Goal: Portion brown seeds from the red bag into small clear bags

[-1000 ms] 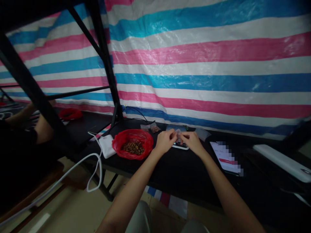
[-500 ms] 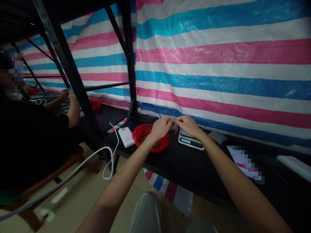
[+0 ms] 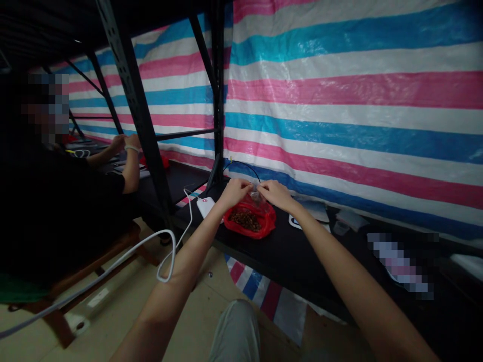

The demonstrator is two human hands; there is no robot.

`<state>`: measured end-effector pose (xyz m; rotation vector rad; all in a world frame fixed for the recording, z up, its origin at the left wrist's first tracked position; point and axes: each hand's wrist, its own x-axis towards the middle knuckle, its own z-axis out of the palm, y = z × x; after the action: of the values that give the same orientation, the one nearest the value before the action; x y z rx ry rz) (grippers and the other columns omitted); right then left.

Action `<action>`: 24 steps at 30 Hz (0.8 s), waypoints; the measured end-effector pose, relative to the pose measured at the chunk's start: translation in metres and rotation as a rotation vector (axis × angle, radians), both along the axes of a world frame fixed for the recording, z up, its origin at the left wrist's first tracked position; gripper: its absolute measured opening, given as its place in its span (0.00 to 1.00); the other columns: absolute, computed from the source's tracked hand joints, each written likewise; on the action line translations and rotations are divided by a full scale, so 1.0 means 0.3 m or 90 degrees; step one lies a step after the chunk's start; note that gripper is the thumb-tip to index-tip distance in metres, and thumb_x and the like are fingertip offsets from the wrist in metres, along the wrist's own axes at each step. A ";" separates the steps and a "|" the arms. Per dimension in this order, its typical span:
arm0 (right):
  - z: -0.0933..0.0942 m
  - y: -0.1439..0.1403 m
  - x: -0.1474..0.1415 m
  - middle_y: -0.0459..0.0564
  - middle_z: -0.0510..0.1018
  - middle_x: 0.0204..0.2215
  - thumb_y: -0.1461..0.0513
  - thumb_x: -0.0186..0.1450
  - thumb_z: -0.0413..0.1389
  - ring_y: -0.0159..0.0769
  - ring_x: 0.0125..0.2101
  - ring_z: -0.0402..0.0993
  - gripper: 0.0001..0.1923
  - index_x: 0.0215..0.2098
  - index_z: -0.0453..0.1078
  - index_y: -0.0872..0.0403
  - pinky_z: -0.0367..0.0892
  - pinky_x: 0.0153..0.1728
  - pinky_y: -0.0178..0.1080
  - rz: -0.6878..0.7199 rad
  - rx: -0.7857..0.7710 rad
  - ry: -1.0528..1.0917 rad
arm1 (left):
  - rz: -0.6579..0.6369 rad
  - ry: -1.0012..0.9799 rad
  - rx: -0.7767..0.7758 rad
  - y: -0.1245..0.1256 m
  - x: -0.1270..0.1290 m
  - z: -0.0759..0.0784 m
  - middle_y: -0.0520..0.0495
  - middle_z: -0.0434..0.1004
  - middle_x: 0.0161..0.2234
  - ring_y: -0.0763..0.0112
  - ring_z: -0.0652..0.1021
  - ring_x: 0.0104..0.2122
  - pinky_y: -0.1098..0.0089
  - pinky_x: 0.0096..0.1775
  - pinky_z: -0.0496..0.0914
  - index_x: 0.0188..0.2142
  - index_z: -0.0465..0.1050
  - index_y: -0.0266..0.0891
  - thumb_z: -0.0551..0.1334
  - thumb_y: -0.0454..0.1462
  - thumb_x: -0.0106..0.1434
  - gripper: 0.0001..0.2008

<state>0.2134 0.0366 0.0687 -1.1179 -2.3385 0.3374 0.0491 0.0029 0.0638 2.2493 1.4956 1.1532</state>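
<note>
A small clear plastic bag (image 3: 257,197) hangs between my two hands, above the back rim of a red bag (image 3: 268,227) that lies spread like a bowl. Fingers of my left hand (image 3: 236,192) pinch one side of the clear bag's top. On the opposite side, my right hand (image 3: 277,194) is closed on the same edge. Small brown pieces (image 3: 245,219), like beans or nuts, lie in the red bag. To the right, partly behind my right forearm, is a digital scale (image 3: 296,222). A white power bank (image 3: 206,205) sits left of the red bag.
Flat clear bags (image 3: 349,219) lie right of the scale. A white cable (image 3: 174,246) loops in front at the left. A black metal post (image 3: 138,100) stands between me and a seated person in dark clothes (image 3: 75,201). A striped sheet (image 3: 339,120) hangs behind the black table (image 3: 287,256).
My hands, holding the clear bag, have moved from beside the scale to over the back of the red bag. The whole view has shifted, so the surroundings appear further right.
</note>
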 end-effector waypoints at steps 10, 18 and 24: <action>-0.191 0.019 -0.005 0.52 0.73 0.42 0.49 0.63 0.45 0.36 0.37 0.73 0.18 0.45 0.62 0.50 0.69 0.30 0.36 -0.004 -0.493 0.498 | -0.045 -0.414 -0.101 0.036 -0.068 -0.082 0.53 0.64 0.17 0.77 0.65 0.20 0.74 0.24 0.60 0.21 0.70 0.33 0.59 0.42 0.52 0.13; -0.162 0.044 -0.001 0.48 0.77 0.36 0.57 0.59 0.56 0.28 0.25 0.73 0.13 0.41 0.68 0.51 0.65 0.22 0.29 0.074 -0.508 0.474 | -0.059 -0.410 -0.161 0.045 -0.113 -0.145 0.47 0.74 0.28 0.72 0.73 0.29 0.73 0.32 0.67 0.33 0.73 0.32 0.57 0.34 0.52 0.10; -0.125 0.081 0.009 0.47 0.77 0.26 0.59 0.56 0.57 0.27 0.19 0.69 0.11 0.37 0.69 0.56 0.62 0.18 0.29 0.100 -0.381 0.266 | -0.103 -0.314 -0.063 0.036 -0.122 -0.136 0.41 0.73 0.44 0.67 0.73 0.44 0.67 0.46 0.66 0.46 0.68 0.35 0.56 0.34 0.56 0.17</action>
<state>0.2159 0.0610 0.0313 -0.9847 -1.9925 1.2627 0.0126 0.0136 0.0229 1.8024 1.1268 1.4124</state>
